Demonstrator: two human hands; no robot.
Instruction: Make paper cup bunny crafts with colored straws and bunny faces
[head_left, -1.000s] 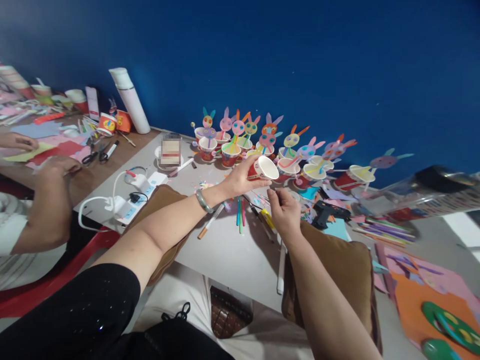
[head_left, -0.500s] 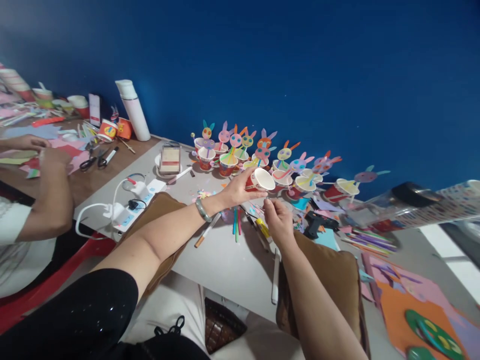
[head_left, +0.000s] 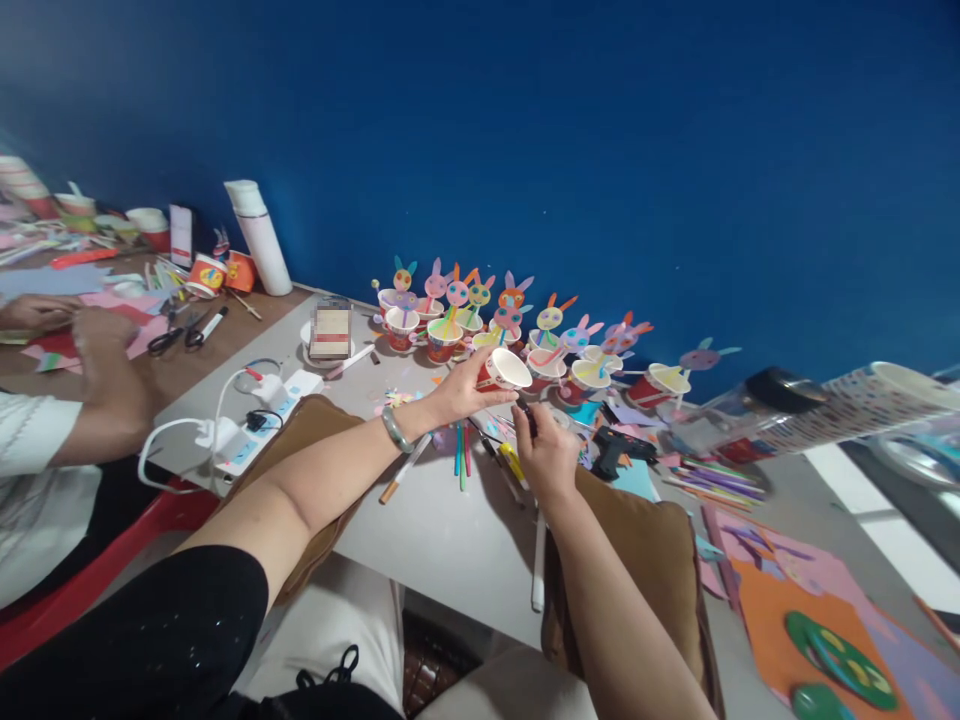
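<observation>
A red-and-white paper cup is tilted in my left hand, its open mouth turned up towards me. The fingers are wrapped round its side above the table. Just to the right, my right hand is closed on a small dark tool close to the cup's lower rim. Most of that tool is hidden, so its kind is unclear. Behind both hands stand several paper cups with coloured paper rabbit heads on sticks. Coloured markers and a yellow-bodied tool lie under my hands.
A black glue gun, coloured sticks and a clear bottle lie to the right. Brown cushions line the table's front edge. Left are a power strip, a white flask and a co-worker's hands on paper.
The view has shifted slightly. My left hand still holds the cup; my right hand has turned a little, and a dark part of its tool now shows between the fingers.
</observation>
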